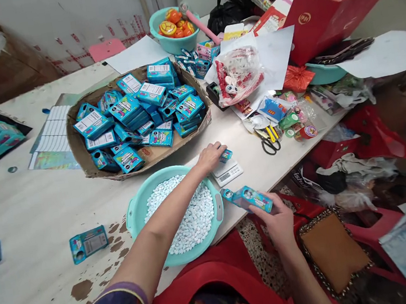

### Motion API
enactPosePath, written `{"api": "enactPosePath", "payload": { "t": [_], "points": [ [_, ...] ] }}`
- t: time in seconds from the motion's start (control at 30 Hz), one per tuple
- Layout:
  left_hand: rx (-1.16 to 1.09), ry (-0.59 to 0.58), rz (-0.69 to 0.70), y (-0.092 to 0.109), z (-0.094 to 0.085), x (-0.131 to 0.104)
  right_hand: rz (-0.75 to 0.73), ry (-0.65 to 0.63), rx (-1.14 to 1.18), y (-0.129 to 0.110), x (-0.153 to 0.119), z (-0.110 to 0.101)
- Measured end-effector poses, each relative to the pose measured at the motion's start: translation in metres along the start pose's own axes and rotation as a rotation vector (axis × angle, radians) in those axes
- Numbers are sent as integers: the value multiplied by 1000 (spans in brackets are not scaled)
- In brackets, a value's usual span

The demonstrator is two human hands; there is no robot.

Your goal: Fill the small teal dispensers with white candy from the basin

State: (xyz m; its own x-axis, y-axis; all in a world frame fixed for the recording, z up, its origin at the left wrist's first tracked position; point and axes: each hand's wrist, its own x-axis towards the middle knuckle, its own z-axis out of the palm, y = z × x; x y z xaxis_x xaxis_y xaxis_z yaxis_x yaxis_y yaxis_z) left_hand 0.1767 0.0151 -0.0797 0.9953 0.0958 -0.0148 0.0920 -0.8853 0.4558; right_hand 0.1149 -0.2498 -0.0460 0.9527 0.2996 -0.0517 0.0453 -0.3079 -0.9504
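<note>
My left hand [211, 157] reaches over the basin and is closed on a small blue item [226, 155] at the top of a white digital scale [227, 172]. Lower right, past the table edge, my right hand [276, 212] grips an opened blue box [253, 199], its flap pointing left toward the scale. A turquoise basin [131, 217] of small white pieces [194, 223] stands below my left forearm. Behind it, a cut-down cardboard box [144, 166] holds a heap of blue boxes [126, 107].
Single blue box [88, 244] lies at left; more are at the left edge. Scissors [271, 143], plastic bags and small toys crowd the right side. Farther back are a turquoise bowl [169, 46] of orange balls and a red bag [330, 11]. A stool [335, 249] stands lower right.
</note>
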Motion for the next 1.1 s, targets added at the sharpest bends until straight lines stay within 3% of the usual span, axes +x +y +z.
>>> {"api": "enactPosePath", "payload": {
  "t": [0.07,0.13,0.23,0.3,0.4,0.5,0.6,0.73,0.83,0.93,1.03,1.1],
  "points": [
    [-13,25,-73,0,-6,-9,3,98,-35,9,19,-2],
    [-17,186,-188,-5,-19,-40,-18,157,-49,18,44,7],
    [90,513,-373,-17,-49,-120,-88,130,-43,30,86,36],
    [244,703,-576,-28,-68,-183,-148,80,-33,36,112,61],
    [487,671,-929,-47,-85,-262,-210,23,-44,42,140,93],
    [552,525,-1195,-72,-87,-307,-187,-32,-25,44,153,111],
    [500,343,-1292,-99,-76,-322,-170,-65,1,42,150,107],
    [432,196,-1363,-123,-57,-327,-122,-4,13,48,131,73],
    [424,306,-1357,-131,-51,-331,-21,106,13,68,108,38],
    [500,470,-1208,-134,-55,-328,84,210,-27,94,81,10],
    [548,580,-1000,-129,-60,-305,154,237,-71,113,60,-2],
    [495,613,-836,-113,-59,-279,167,224,-79,118,54,-2]
  ]
}}
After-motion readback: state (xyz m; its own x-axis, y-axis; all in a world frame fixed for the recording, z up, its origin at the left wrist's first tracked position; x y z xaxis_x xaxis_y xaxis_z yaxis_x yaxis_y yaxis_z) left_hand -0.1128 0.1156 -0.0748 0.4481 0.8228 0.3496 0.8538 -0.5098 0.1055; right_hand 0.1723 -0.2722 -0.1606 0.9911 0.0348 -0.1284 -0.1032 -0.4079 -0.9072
